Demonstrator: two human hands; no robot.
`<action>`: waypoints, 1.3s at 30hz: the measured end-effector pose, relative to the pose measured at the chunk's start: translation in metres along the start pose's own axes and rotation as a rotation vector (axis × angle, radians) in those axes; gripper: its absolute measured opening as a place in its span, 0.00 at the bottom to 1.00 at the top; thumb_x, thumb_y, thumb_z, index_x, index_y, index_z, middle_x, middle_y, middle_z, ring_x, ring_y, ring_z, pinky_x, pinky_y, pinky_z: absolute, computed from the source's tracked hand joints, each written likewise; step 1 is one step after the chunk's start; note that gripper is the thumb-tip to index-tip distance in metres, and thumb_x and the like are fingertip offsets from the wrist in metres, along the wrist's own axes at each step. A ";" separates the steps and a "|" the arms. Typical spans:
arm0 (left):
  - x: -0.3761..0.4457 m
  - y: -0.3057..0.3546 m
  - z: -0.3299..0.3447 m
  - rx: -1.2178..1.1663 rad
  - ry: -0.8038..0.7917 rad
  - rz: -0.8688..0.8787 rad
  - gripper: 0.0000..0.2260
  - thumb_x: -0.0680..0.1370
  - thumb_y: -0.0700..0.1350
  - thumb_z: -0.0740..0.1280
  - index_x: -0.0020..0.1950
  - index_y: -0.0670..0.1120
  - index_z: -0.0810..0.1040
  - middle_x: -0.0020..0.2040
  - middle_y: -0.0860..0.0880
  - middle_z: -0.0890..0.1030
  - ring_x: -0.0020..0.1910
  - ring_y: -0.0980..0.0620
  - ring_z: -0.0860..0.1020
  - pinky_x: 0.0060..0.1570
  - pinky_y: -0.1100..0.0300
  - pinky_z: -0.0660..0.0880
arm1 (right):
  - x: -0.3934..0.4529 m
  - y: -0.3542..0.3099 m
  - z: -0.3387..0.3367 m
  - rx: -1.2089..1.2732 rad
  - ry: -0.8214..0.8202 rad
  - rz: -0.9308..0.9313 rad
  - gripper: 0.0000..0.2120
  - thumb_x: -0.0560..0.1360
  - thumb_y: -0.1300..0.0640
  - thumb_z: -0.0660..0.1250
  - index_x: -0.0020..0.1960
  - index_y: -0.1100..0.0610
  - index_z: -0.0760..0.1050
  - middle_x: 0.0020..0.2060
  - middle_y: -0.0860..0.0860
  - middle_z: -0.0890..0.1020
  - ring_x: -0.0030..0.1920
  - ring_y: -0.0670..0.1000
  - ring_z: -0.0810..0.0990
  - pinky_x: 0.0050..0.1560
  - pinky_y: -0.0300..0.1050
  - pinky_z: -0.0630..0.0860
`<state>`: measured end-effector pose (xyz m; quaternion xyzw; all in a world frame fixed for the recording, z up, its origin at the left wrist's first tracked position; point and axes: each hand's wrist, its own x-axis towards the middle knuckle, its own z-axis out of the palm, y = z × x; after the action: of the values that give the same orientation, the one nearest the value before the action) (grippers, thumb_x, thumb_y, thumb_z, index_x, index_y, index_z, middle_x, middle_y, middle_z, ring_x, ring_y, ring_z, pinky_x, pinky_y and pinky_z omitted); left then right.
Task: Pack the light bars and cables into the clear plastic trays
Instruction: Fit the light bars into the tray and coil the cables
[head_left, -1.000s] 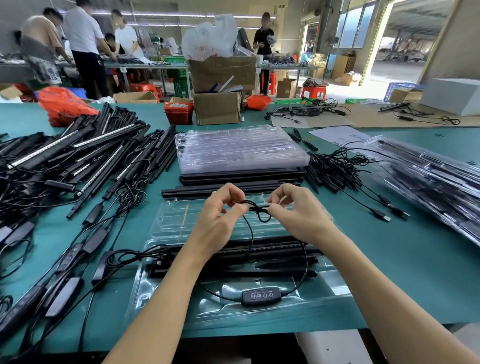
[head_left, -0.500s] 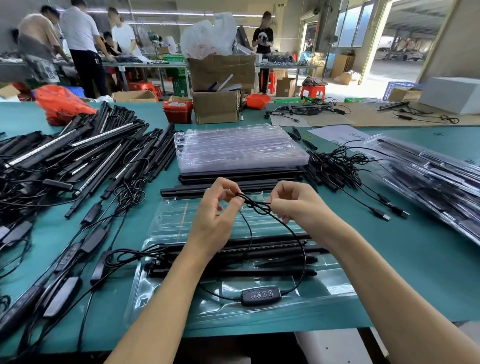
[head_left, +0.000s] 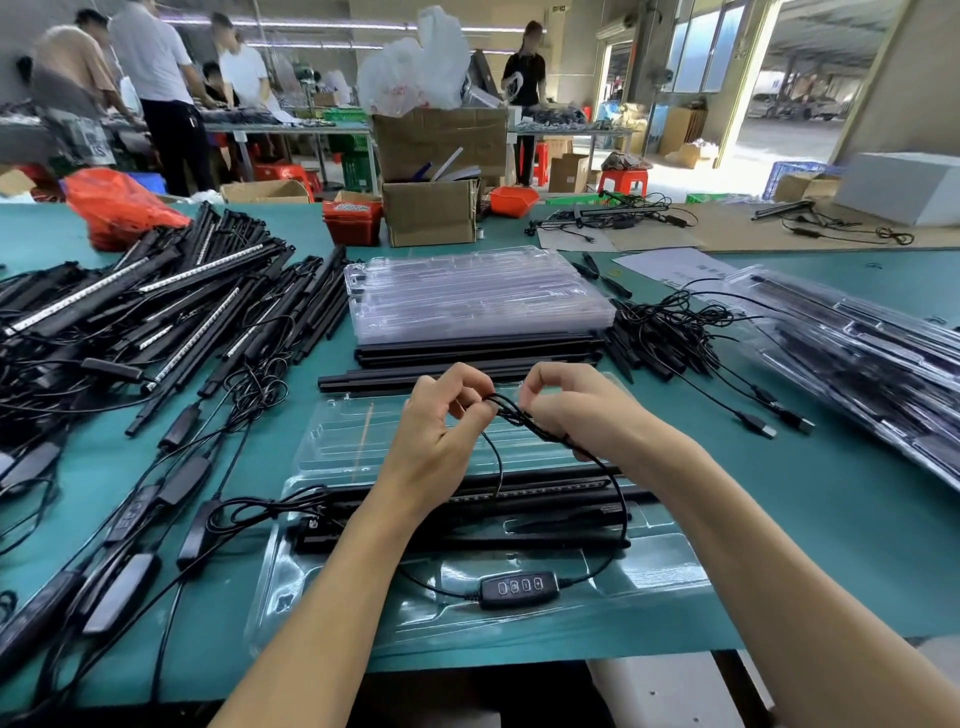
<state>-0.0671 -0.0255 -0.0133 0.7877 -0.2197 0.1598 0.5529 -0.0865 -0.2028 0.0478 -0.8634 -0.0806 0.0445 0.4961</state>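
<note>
An open clear plastic tray (head_left: 291, 587) lies at the table's near edge, with black light bars (head_left: 467, 525) lying across its middle. A black inline controller (head_left: 519, 590) with several buttons rests in the tray's front pocket. Its thin black cable (head_left: 621, 514) loops up to my hands. My left hand (head_left: 436, 441) and my right hand (head_left: 576, 410) both pinch a small bundle of that cable above the tray's lid half, fingers curled around it.
A stack of clear trays (head_left: 478, 296) sits on black bars behind. A big heap of light bars and controllers (head_left: 145, 322) fills the left. Loose USB cables (head_left: 691, 338) and packed trays (head_left: 872, 358) lie right. Cardboard boxes (head_left: 431, 208) stand at the back.
My hands have drawn closer together and gathered the cable loop into a tighter bundle. The controller and the bars in the tray have stayed put.
</note>
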 end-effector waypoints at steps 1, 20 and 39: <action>0.000 0.000 0.000 0.015 0.005 0.011 0.03 0.77 0.51 0.65 0.47 0.59 0.76 0.39 0.59 0.73 0.43 0.60 0.71 0.44 0.74 0.65 | -0.001 -0.001 0.001 -0.021 -0.001 -0.010 0.06 0.75 0.61 0.63 0.41 0.52 0.75 0.23 0.42 0.70 0.24 0.45 0.63 0.24 0.36 0.61; 0.000 0.002 0.000 0.057 0.032 0.050 0.04 0.78 0.48 0.64 0.48 0.55 0.78 0.40 0.69 0.75 0.43 0.59 0.69 0.44 0.73 0.64 | -0.003 -0.004 0.003 -0.272 0.000 -0.154 0.11 0.70 0.54 0.70 0.34 0.60 0.75 0.24 0.45 0.70 0.24 0.43 0.65 0.26 0.34 0.63; -0.001 0.002 -0.002 -0.094 0.105 -0.083 0.07 0.78 0.52 0.59 0.55 0.58 0.74 0.51 0.50 0.79 0.57 0.51 0.74 0.54 0.64 0.70 | -0.009 0.025 -0.012 1.201 0.295 -0.341 0.12 0.73 0.57 0.60 0.38 0.54 0.81 0.55 0.56 0.84 0.61 0.54 0.80 0.60 0.47 0.74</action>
<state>-0.0688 -0.0245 -0.0113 0.7598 -0.1648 0.1673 0.6062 -0.0911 -0.2275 0.0321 -0.4073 -0.1087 -0.1168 0.8992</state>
